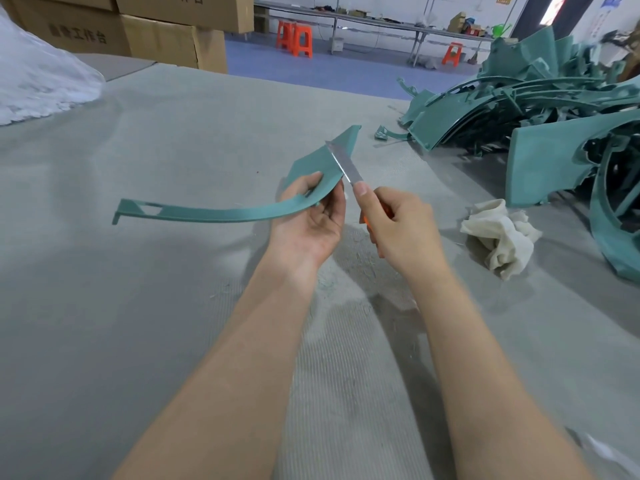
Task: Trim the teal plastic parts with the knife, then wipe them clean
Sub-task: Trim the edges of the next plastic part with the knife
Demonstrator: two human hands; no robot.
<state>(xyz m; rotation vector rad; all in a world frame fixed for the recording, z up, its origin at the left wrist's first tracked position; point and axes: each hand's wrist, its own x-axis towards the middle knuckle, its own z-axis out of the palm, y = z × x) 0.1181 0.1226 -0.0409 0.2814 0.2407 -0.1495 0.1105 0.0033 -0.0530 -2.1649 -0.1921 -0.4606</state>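
You are in the trimming step. Your left hand (311,216) grips the part (214,213) at its wide end, thumb on top and fingers curled beneath. The thin curved tail reaches out to your left, and the whole piece looks to be held up off the desk (138,306). Your right hand (398,223) is closed round the orange handle of the knife (344,164), thumb pressed up near the base of the blade. The blade lies along the right edge of the wide end, just beside your left fingertips.

The next move looks like a scrape or shave along that edge. It calls for a shallow blade angle and a stroke away from the holding hand, because your left fingers sit close to the steel. Hold the part firmly so the long tail does not flex or swing.

Wiping is not yet begun: the cloth (498,237) lies crumpled on the desk to your right, within reach, apart from both hands. Beyond it the pile (540,109) of teal parts waits, so much of the task appears to remain.
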